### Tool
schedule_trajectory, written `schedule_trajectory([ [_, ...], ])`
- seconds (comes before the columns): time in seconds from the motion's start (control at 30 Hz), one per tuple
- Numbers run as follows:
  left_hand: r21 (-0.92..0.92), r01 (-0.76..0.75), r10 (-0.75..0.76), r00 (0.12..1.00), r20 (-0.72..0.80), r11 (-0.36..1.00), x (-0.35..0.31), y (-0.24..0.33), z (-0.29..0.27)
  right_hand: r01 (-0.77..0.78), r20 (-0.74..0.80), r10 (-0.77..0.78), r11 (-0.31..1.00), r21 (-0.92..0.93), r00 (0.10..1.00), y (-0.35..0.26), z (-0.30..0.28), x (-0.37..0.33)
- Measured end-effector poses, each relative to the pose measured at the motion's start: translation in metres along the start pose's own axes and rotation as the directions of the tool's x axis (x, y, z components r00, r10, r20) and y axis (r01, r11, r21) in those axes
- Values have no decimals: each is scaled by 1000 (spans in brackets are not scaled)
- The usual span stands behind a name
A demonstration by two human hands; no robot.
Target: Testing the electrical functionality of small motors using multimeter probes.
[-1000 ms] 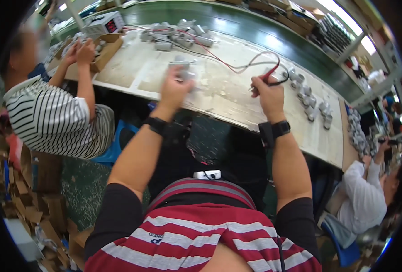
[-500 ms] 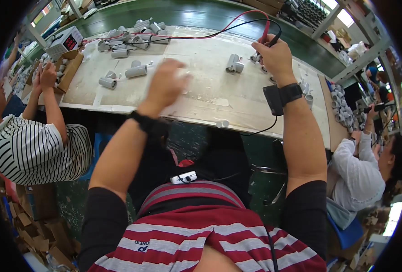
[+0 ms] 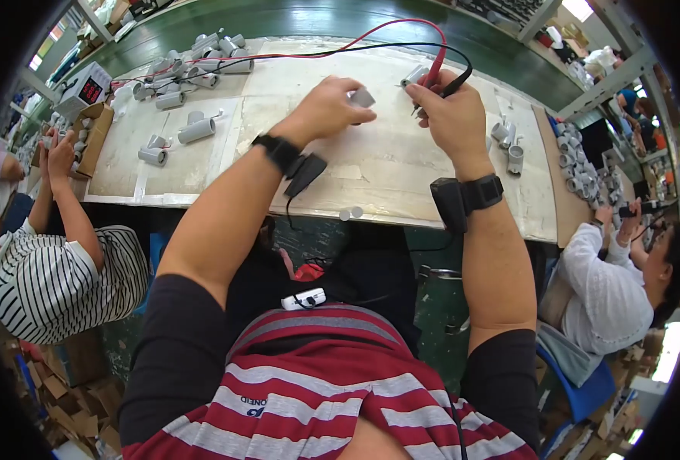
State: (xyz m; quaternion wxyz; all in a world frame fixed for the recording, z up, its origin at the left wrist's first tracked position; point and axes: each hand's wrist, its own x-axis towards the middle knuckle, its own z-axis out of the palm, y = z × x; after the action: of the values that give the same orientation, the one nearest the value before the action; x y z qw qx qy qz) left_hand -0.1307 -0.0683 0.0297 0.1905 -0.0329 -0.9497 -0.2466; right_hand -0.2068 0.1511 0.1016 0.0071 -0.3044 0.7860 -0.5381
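My left hand point(image 3: 326, 112) reaches over the middle of the table, its fingers closed around a grey cylindrical housing point(image 3: 363, 97). To its right, my right hand point(image 3: 456, 116) grips a pair of test probes, one red point(image 3: 433, 75) and one black point(image 3: 457, 81). The probes' thin metal tips point down toward the left hand, apart from the housing it holds. Just beyond the right hand lies another grey housing point(image 3: 413, 75), partly hidden by it. More grey housings point(image 3: 512, 146) stand to the right of that hand.
Red and black leads run left across the table point(image 3: 278, 169) toward a white meter box point(image 3: 83, 90). Several grey housings point(image 3: 196, 129) lie at the left, beside a cardboard box point(image 3: 99, 142). Two small discs point(image 3: 350, 214) sit at the front edge. People work on both sides.
My left hand has moved right and away from me, and has taken hold of a grey housing that lay on the table. My right hand still holds the probes, now lower and closer to it.
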Motion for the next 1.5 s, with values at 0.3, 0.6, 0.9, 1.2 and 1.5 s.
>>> schedule_trajectory([
  [0.3,-847,507,-681,565,466,-158,-138,32,-73,-232,198,148,825,516,969,-3,101,-48],
  [0.6,-847,499,-670,566,479,-184,-158,25,-75,-307,238,212,810,500,948,-2,159,-69],
  [0.9,-858,473,-674,570,470,-198,-159,22,-75,-267,216,194,879,395,957,0,168,-69],
  [1.2,-864,460,-655,592,469,-203,-162,20,-74,-197,200,125,895,401,972,1,168,-75],
  [1.5,-882,434,-634,634,444,-184,-167,19,-70,-204,190,145,916,346,971,-2,169,-74],
])
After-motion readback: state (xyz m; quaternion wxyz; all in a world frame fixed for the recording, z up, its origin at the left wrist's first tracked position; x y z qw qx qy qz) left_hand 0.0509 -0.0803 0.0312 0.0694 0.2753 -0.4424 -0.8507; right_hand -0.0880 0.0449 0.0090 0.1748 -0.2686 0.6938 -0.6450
